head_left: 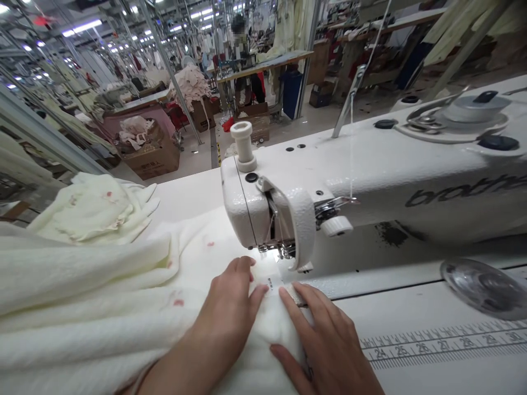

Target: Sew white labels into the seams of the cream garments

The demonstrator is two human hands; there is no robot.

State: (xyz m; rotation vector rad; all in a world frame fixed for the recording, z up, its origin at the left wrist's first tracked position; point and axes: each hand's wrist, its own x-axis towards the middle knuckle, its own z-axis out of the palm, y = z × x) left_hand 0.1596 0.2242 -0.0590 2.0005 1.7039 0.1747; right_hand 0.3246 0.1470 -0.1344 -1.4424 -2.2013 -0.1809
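Note:
Pale cream cloth with small reddish prints lies on the sewing machine table and runs under the needle area. A small white label with dark characters sits on the cloth, just in front of the presser foot. My left hand rests on the cloth left of the label, its thumb and fingertips apart at the label's edge. To the right, my right hand lies with fingers spread, index fingertip by the label's lower right corner. The white sewing machine head stands right beyond both hands.
A bunched piece of the same cloth lies at the left. On the right are a printed ruler and a clear round disc. A bobbin winder tops the machine. Cardboard boxes and other workstations stand behind.

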